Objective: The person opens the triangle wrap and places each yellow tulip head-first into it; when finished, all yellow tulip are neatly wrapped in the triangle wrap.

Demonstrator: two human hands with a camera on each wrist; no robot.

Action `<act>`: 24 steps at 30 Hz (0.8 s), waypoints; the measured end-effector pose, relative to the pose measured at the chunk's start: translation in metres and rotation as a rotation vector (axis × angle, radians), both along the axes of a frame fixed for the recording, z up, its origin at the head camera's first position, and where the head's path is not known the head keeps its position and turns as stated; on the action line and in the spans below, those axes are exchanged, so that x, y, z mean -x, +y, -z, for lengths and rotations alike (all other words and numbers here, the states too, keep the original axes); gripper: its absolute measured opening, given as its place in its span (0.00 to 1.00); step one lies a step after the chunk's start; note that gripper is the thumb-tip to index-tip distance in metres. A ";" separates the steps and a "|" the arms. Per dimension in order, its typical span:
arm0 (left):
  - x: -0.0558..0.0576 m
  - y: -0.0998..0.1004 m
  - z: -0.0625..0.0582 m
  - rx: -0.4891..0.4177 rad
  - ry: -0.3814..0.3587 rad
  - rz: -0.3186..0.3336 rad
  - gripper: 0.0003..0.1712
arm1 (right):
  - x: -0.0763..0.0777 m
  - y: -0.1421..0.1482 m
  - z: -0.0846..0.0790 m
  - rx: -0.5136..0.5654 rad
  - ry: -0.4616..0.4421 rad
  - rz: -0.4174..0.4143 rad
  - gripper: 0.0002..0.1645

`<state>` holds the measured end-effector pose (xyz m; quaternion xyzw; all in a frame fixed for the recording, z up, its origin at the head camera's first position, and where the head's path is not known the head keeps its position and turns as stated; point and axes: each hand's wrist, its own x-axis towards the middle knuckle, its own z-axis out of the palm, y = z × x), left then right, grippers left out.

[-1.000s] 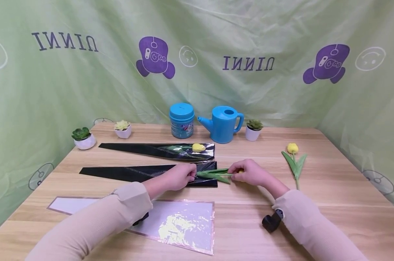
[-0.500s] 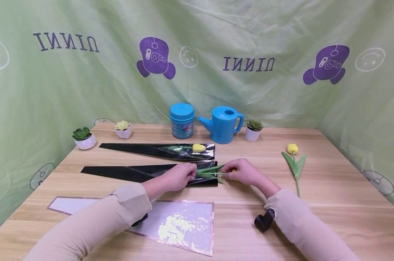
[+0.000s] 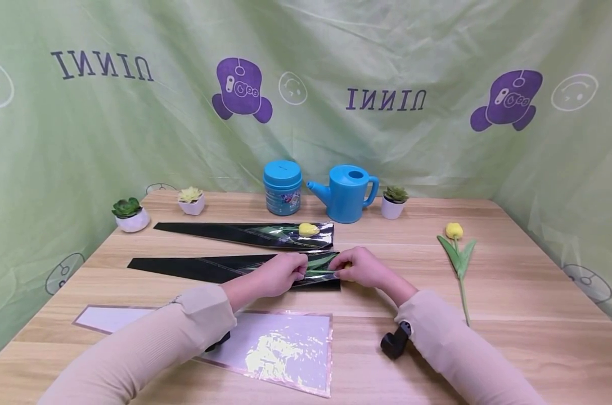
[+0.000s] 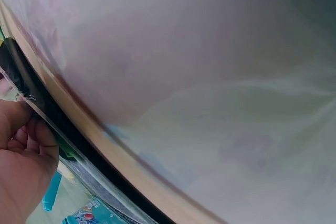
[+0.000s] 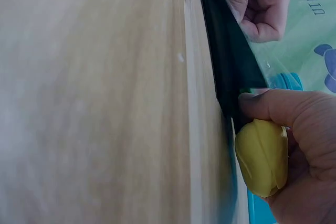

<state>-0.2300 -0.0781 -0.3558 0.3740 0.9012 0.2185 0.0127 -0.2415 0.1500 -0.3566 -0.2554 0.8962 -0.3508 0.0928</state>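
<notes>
Tulip (image 5: 261,157) — leaves (image 3: 319,262) inside black sleeve (image 3: 184,268), bloom just outside mouth. Right hand (image 3: 363,268): fingers curled, pinching tulip near bloom. Left hand (image 3: 282,273): fingers curled, pinching clear film (image 5: 266,67). Risk — film slipping from pinch, leaves snagging, creasing.

Tabletop (image 3: 534,275), back row L to R: 1st plant (image 3: 130,215), 2nd plant (image 3: 191,201), jar (image 3: 282,188), watering can (image 3: 345,194), 3rd plant (image 3: 394,202) — curtain (image 3: 306,45) behind. In front of jar: far wrapper (image 3: 215,230) w/ inner tulip (image 3: 308,229) in it; nearer, mid wrapper (image 3: 184,266) w/ half-in tulip (image 5: 261,157) at R end, bloom outside; nearest, front wrapper (image 3: 280,340). Loose tulip (image 3: 458,260) — well R of wrappers, bloom end toward back.
</notes>
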 end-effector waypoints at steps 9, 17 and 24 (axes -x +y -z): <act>0.001 0.001 0.000 -0.007 -0.014 0.000 0.12 | -0.004 0.001 -0.001 0.019 -0.021 0.016 0.09; -0.001 0.000 -0.001 0.002 -0.031 -0.012 0.13 | -0.007 0.025 0.001 0.065 -0.070 0.047 0.21; -0.001 0.000 -0.001 0.000 -0.041 -0.013 0.13 | -0.010 0.051 0.004 0.105 -0.133 0.021 0.29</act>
